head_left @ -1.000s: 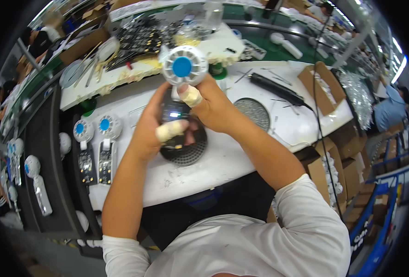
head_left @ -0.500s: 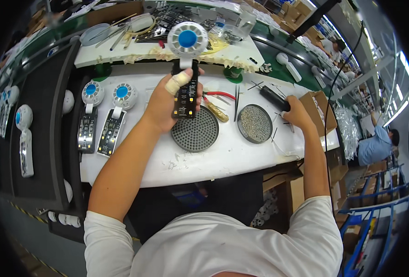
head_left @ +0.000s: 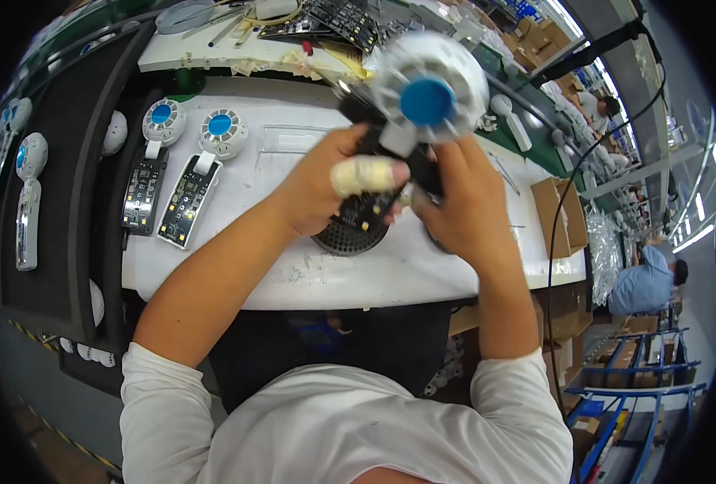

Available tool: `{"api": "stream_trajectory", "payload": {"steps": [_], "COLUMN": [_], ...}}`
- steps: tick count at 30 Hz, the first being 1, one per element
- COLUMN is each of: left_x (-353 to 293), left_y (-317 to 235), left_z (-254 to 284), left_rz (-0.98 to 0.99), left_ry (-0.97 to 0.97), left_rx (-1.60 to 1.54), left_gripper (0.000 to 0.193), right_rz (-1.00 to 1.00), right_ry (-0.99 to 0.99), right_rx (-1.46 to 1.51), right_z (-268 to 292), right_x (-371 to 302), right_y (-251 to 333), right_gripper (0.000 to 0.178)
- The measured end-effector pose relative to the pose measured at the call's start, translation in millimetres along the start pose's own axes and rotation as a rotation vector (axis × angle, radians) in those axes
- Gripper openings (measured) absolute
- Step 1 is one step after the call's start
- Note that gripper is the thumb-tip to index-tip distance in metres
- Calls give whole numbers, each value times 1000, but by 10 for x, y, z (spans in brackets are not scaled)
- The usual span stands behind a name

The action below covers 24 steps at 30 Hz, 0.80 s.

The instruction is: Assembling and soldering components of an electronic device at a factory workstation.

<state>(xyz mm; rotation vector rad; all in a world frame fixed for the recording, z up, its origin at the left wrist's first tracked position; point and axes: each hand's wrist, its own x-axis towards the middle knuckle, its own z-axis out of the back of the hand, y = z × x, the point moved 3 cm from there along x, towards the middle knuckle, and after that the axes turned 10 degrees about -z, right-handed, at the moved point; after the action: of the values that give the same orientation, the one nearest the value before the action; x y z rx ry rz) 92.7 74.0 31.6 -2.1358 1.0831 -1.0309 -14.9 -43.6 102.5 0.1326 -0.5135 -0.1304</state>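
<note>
My left hand (head_left: pixel 314 181), its thumb wrapped in cream tape, is closed around a handheld device (head_left: pixel 429 101) with a round white vented head, blue centre and exposed circuit-board handle. Close against it, my right hand (head_left: pixel 467 198) grips a black electric screwdriver (head_left: pixel 428 173); motion blurs it, and its tip is hidden. Below the left hand, part of a dark perforated dish (head_left: pixel 354 239) shows on the white table. The dish of small metal pieces is almost wholly covered by my right hand.
Two similar devices (head_left: pixel 222 129) (head_left: pixel 164 121) lie at left with circuit boards exposed. A dark foam-lined rack (head_left: pixel 59 266) holds white devices further left. Circuit boards (head_left: pixel 346 20) pile on the far shelf. An open cardboard box (head_left: pixel 558 218) and a hanging black cable (head_left: pixel 553 242) are at right.
My right hand has brought the screwdriver from the table's right side to the device. My left hand has tilted the device, its head moving right and closer. The view has shifted slightly.
</note>
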Motion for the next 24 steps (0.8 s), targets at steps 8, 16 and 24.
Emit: {"api": "stream_trajectory", "payload": {"steps": [8, 16, 24], "left_x": [80, 63, 115], "left_y": [-219, -127, -113], "left_z": [208, 16, 241], "left_rz": [-327, -81, -131], "left_ry": [-262, -28, -391], "left_rx": [-300, -272, 70], "left_gripper": [39, 37, 27], "right_rz": [-202, -261, -234], "right_ry": [65, -622, -451], "right_rx": [519, 1511, 1578], "right_z": [-138, -535, -127], "right_x": [-556, 39, 335], "right_y": [287, 98, -583], "right_gripper": [36, 41, 37]}}
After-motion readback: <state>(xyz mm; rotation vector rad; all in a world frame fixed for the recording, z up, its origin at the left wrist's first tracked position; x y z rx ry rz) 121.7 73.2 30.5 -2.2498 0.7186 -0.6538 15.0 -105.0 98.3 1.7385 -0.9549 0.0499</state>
